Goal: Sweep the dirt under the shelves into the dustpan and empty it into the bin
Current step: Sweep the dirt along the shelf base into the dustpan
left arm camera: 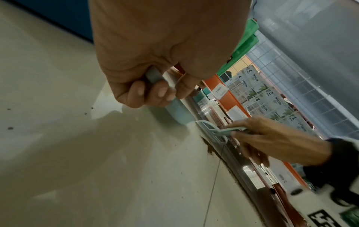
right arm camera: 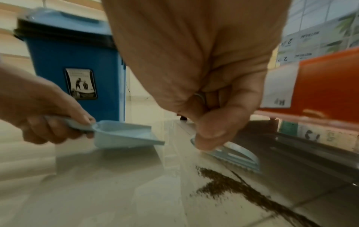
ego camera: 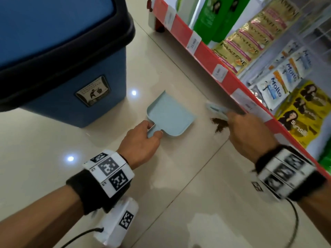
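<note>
My left hand (ego camera: pixel 143 138) grips the short handle of a pale blue dustpan (ego camera: pixel 170 116) lying flat on the tiled floor, its mouth towards the shelf. My right hand (ego camera: pixel 249 130) pinches the handle of a small pale blue brush (ego camera: pixel 215 109), whose head (right arm camera: pixel 236 155) sits at the foot of the shelf. A line of brown dirt (ego camera: pixel 219 123) lies between dustpan and shelf; the right wrist view shows the dirt (right arm camera: pixel 233 184) trailing along the shelf base. The blue bin (ego camera: pixel 71 72) with a black rim stands just beyond the dustpan.
A red-edged shelf (ego camera: pixel 211 58) with price tags runs diagonally on the right, stocked with shampoo and softener sachets (ego camera: pixel 279 81). Its red foot (ego camera: pixel 159 26) stands on the floor at the far end. Glossy beige tiles (ego camera: pixel 53 140) spread to the left and near side.
</note>
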{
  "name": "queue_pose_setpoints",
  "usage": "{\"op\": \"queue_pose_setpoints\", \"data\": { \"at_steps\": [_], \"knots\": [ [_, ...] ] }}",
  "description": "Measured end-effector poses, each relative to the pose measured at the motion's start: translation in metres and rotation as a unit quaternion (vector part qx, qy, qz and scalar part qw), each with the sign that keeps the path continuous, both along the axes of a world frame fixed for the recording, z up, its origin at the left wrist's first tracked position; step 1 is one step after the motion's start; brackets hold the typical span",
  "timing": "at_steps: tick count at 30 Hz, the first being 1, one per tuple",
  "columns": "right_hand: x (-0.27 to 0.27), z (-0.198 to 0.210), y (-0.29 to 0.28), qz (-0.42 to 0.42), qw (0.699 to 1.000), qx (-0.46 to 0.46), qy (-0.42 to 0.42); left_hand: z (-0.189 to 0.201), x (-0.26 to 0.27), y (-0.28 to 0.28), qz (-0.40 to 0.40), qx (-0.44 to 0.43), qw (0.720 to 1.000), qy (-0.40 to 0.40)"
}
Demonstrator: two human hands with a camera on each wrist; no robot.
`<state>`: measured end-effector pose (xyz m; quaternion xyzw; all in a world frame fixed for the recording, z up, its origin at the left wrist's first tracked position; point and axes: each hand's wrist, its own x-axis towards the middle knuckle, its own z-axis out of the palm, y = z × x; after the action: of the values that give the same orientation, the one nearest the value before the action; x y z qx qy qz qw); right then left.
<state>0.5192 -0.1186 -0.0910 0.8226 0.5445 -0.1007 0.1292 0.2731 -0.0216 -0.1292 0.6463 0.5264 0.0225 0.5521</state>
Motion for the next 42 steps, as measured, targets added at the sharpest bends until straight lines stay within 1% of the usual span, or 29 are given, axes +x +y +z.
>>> {"op": "queue_pose_setpoints", "data": {
  "at_steps": [2,4,7,10,13,16,18,20,22,26,28,31,35,37,39,42],
  "knots": [
    [-0.005,0.010,0.001,0.005,1.000,0.028,0.003,-0.001,0.003,0.005,0.006,-0.003,1.000,0.001],
    [-0.013,0.015,0.028,0.031,0.997,0.073,0.012,-0.001,0.008,0.010,0.012,-0.001,1.000,-0.001],
    [-0.034,0.014,0.096,0.055,0.988,0.140,0.020,0.000,0.018,0.019,0.022,0.009,1.000,-0.015],
    [-0.052,0.003,0.170,0.061,0.982,0.177,0.017,0.000,0.023,0.029,0.030,0.024,0.999,-0.016],
    [-0.055,-0.009,0.221,0.055,0.987,0.149,-0.005,0.000,0.024,0.038,0.036,0.030,0.999,-0.006],
    [-0.050,-0.022,0.240,0.043,0.996,0.078,-0.017,-0.002,0.021,0.044,0.042,0.032,0.999,0.004],
    [-0.046,-0.026,0.233,0.050,0.997,0.060,-0.015,-0.003,0.018,0.045,0.045,0.037,0.998,0.005],
    [-0.041,-0.023,0.212,0.039,0.998,0.057,0.001,-0.004,0.014,0.043,0.042,0.042,0.998,0.003],
    [-0.032,-0.014,0.172,0.025,0.999,0.039,0.010,-0.005,0.010,0.038,0.038,0.042,0.998,0.003],
    [-0.014,0.018,0.076,0.033,0.999,-0.035,-0.012,-0.009,0.000,0.022,0.030,0.048,0.998,-0.012],
    [-0.006,0.034,0.054,0.039,0.998,-0.052,-0.007,-0.011,-0.004,0.014,0.027,0.045,0.998,-0.016],
    [-0.006,0.047,0.066,0.048,0.999,0.013,0.015,-0.012,-0.005,0.007,0.011,0.050,0.999,-0.008],
    [-0.032,0.036,0.120,0.068,0.995,0.068,0.006,-0.008,-0.004,0.005,-0.007,0.059,0.998,0.001],
    [-0.041,0.027,0.136,0.072,0.995,0.062,-0.008,-0.007,-0.004,0.004,-0.001,0.062,0.998,0.004],
    [-0.035,0.020,0.136,0.073,0.997,0.030,-0.019,-0.007,-0.006,0.003,0.000,0.062,0.998,0.005],
    [-0.016,0.018,0.099,0.057,0.998,-0.007,0.000,-0.006,-0.008,-0.003,-0.007,0.058,0.998,0.006]
  ]
}}
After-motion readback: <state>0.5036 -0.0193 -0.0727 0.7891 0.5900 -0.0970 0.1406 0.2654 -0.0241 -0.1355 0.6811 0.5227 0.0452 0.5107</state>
